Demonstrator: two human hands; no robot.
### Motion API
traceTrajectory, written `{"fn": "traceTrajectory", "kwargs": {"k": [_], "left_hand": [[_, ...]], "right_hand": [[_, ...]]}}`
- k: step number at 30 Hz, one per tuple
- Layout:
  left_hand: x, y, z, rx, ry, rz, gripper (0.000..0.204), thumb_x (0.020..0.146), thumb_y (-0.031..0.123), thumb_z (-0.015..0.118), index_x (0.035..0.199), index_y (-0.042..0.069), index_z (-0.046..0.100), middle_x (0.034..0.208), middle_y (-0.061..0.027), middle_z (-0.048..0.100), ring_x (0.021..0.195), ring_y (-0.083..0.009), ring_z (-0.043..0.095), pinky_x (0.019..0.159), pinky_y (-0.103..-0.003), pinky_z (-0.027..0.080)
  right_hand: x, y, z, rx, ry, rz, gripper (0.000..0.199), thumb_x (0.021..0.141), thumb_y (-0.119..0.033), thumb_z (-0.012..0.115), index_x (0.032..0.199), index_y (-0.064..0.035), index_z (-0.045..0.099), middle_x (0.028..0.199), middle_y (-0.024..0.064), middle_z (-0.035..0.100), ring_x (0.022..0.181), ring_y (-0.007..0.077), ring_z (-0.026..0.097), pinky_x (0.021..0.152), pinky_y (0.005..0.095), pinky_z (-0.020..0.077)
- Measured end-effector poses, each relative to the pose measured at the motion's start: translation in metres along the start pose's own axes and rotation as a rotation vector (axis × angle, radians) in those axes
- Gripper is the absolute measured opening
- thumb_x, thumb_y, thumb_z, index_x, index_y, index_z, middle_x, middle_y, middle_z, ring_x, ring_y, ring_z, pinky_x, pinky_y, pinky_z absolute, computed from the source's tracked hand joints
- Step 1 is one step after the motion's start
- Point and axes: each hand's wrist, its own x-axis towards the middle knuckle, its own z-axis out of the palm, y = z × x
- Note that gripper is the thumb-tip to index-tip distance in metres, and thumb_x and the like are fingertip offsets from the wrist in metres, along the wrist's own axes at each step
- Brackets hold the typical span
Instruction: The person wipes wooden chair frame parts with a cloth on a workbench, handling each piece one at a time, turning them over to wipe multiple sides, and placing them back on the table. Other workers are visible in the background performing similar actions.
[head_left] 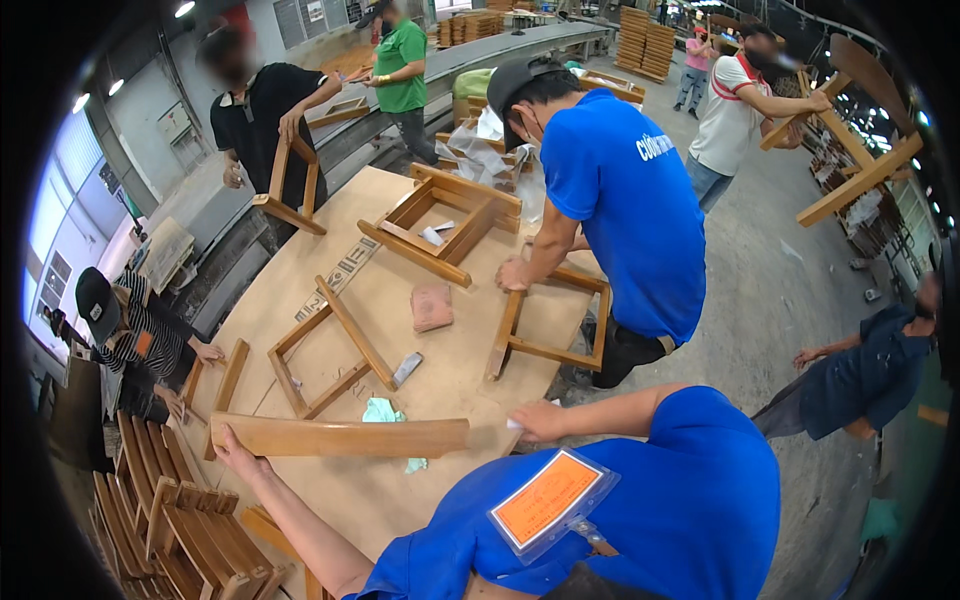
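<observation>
An orange badge [548, 500], its print too small to read, hangs on my blue shirt [690, 480]. My left hand [238, 452] pinches one end of a wooden board [350, 437] over the table [470, 345]; my right hand [540, 420] is curled round a small white thing [514, 423]. Black stencilled characters [340, 275] mark the table's top.

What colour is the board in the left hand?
The board is warm honey-brown, best seen in the head view.

The wooden board [345, 437] looks smooth and glossy, the tabletop [470, 365] matt.
</observation>
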Motion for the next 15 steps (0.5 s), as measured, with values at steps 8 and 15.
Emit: {"fn": "traceTrajectory", "kwargs": {"k": [8,15], "left_hand": [[-0.045,-0.019,0.062,0.289,-0.187,0.212,0.072,0.089,0.024,0.067,0.144,0.002,0.027,0.141,-0.0205,0.039,0.122,-0.0289,0.048,0.098,-0.036,0.044],[-0.114,-0.032,0.091,0.452,-0.167,0.614,0.069,0.090,0.020,0.064,0.144,-0.001,0.028,0.146,-0.0223,0.034,0.134,-0.0313,0.035,0.111,-0.040,0.027]], "right_hand": [[0.177,-0.152,-0.049,0.715,0.537,-0.337,0.042,0.092,-0.019,0.053,0.129,0.0003,0.045,0.116,0.0232,0.056,0.111,0.0378,0.053,0.095,0.0421,0.0420],[0.172,-0.181,-0.061,0.843,0.451,-0.245,0.043,0.097,-0.021,0.048,0.133,0.0039,0.042,0.127,0.0232,0.053,0.120,0.0335,0.051,0.102,0.0379,0.0393]]}}
